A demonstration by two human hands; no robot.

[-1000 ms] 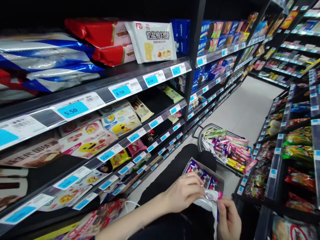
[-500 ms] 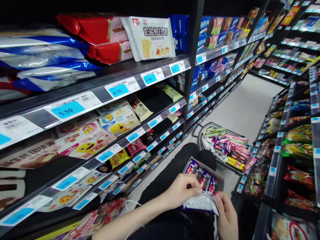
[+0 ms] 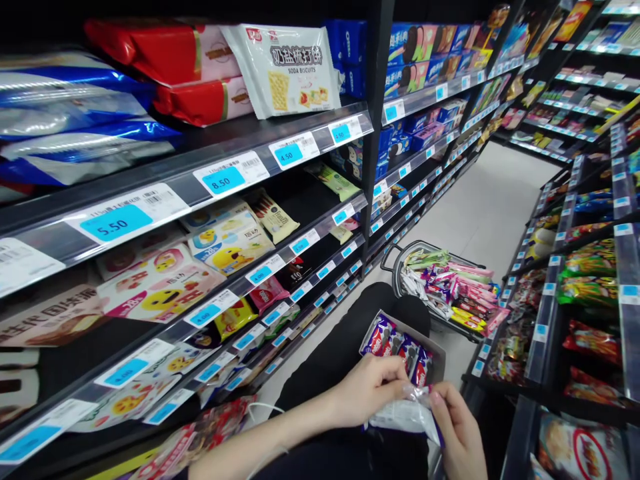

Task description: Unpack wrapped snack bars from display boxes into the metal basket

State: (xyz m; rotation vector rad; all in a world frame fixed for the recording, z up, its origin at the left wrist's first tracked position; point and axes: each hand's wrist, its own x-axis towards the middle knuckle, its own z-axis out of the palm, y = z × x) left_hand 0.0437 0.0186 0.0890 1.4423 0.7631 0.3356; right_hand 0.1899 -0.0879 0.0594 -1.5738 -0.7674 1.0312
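Silver packet in a two-handed hold, at five o'clock in the head view, above the dark-clothed lap. The left hand, at ten o'clock of the packet, pinches its upper edge between thumb and bent fingers; the right hand, at three o'clock, pinches the upper right corner between thumb and forefinger. The packet should prove light and limp, its shiny film inclined to slip under dry fingertips, and anything brittle inside would probably crack if squeezed at the middle (the contents are hidden, so this is a judgement). The edges appear the soundest place to take hold, one hand near each end of the upper edge, leaving the body unpressed. In appearance the packet is silvery white and wrinkled, with bright highlights, puckered near the pinching fingertips and showing dark purple at its lower left and right margins; whether the puckered edge is sealed or torn cannot be told. At twelve o'clock of the packet, an open carton rests on the lap, holding small purple wrapped packs with red markings. At one o'clock, beyond the carton, a basket on the floor bears a heap of colourful snacks. Shelving with blue price labels runs from eight to one o'clock of the view
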